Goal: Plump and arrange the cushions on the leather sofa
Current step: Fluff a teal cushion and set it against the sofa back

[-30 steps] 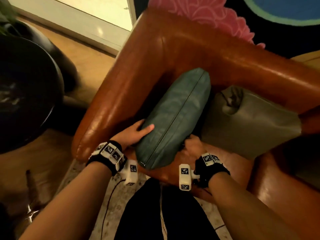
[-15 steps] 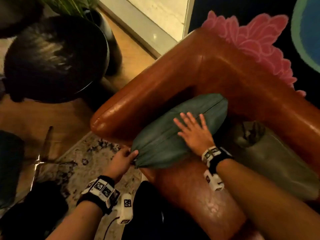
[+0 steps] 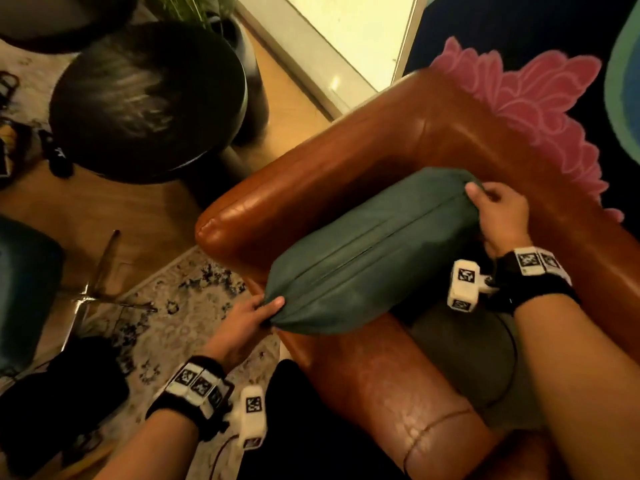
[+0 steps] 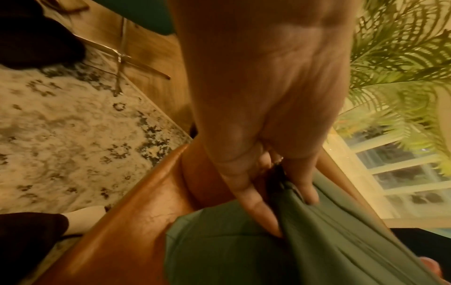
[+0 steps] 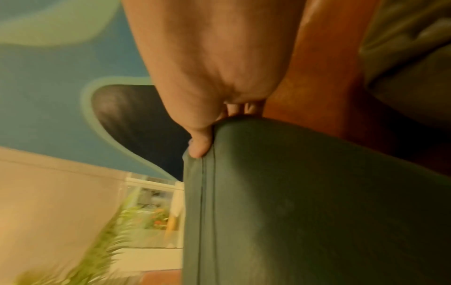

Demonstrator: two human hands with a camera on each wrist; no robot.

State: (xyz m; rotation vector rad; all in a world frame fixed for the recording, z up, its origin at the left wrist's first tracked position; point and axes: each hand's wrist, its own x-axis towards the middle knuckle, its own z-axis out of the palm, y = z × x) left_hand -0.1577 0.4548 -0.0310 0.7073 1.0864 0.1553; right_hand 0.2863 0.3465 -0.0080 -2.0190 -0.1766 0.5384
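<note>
Warm, yellowish light fills the room. A wooden floor [image 3: 104,209] runs under a pale patterned rug [image 3: 166,327] with dark speckled edges. A round dark table [image 3: 145,102] stands near a potted palm [image 4: 400,63], beside a cream wall [image 3: 346,36] with a light skirting board. A paned window [image 4: 410,181] shows behind the palm. Behind the seating hangs a dark mural with a pink flower [image 3: 530,109] and teal shapes [image 5: 48,57].

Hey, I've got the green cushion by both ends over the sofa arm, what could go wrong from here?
1. Both hands, left and right, pinch only end fabric of the green cushion, so a hard shake might slip or strain the seam.
2. It sits beside the sofa arm; a swing outward could drop it onto the rug.
3. Your right forearm crosses the olive cushion and may flatten it.
</note>
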